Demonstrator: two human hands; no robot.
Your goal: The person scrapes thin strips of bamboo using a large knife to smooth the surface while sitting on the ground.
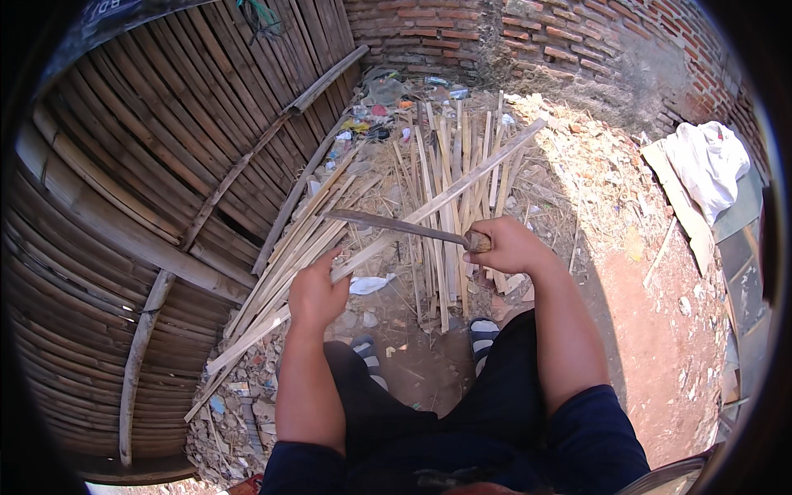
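My right hand [505,246] is closed round the short wooden handle of a machete [396,224]. Its long dark blade points left, crossing above a long pale wooden strip [478,175]. That strip slants from the far right down to the near left. My left hand [318,293] is wrapped round it, thumb on one side and index finger on the other; the remaining fingers are hidden below. Whether the blade touches the wood I cannot tell.
Several more strips lie in a pile [450,190] ahead of my feet and in another bundle [289,247] along the bamboo wall [165,124]. A brick wall [569,41] closes the far side. Scattered litter [371,111] lies beyond the piles. A white sack [708,165] rests at the right.
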